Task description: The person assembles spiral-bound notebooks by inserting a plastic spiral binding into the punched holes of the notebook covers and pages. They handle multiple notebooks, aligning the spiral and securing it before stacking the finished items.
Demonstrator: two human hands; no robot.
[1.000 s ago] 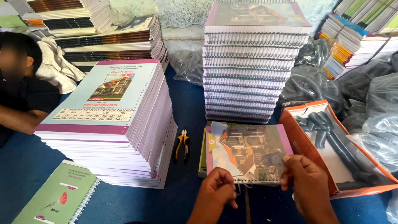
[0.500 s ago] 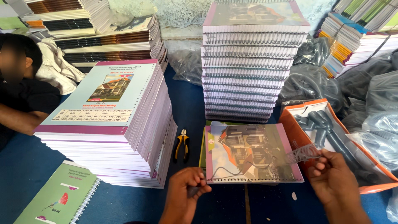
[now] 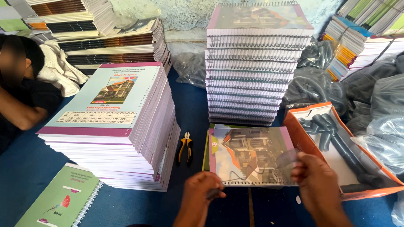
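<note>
We are looking down at a blue work surface [image 3: 38,168] where a notebook [image 3: 248,153] with a house pictured on its cover lies flat, near the middle, just in front of a tall stack of spiral-bound notebooks [image 3: 256,63]. Our left hand [image 3: 202,195] sits at the near left corner of the notebook, fingers curled in and pinching something small and dark at the near edge; we cannot tell just what it holds. Our right hand [image 3: 313,176] is at the near right corner, fingers closed on a clear plastic sheet [image 3: 286,159] that lies over the cover, beside the wire coil [image 3: 252,180] along the near edge. Just left of the notebook lie pliers [image 3: 185,147] with yellow and black handles. Farther left stands a big stack of unbound books [image 3: 122,122] with purple-trimmed covers, and near it a green notebook [image 3: 61,199] lies flat. To the right, an orange box [image 3: 303,134] holds dark coils. Another person [image 3: 21,96] sits at the far left.
</note>
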